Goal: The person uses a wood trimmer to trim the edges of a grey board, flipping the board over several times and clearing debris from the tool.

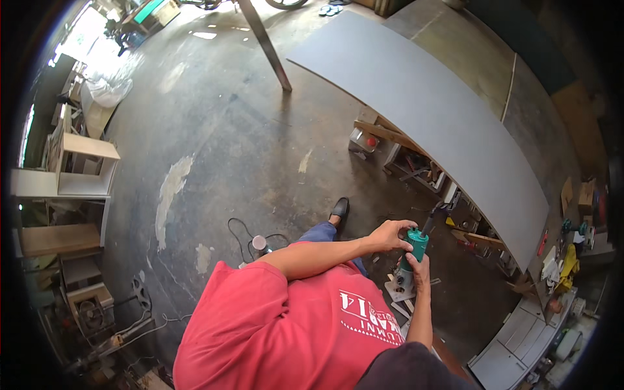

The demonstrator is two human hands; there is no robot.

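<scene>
I have both hands on a green cylindrical power tool [418, 240] with a silver-grey lower housing and a flat base plate [398, 290]. The left hand [389, 236] comes across in front of the red cloth shirt [292, 325], its forearm nearly level, fingers and thumb gripping the tool's top end. The right hand [421, 272], forearm rising steeply from below, is closed around the body lower down. The tool stands near upright, slightly tilted, just beside the long pale-grey flat panel [422, 91]; I cannot tell what its plate rests on. The dark concrete floor [247, 149] shows pale worn patches, with a black shoe [340, 208] planted on it. A brown upright post [265, 45] stands farther off, and white-and-wood open cabinets [88, 144] line the left side.
</scene>
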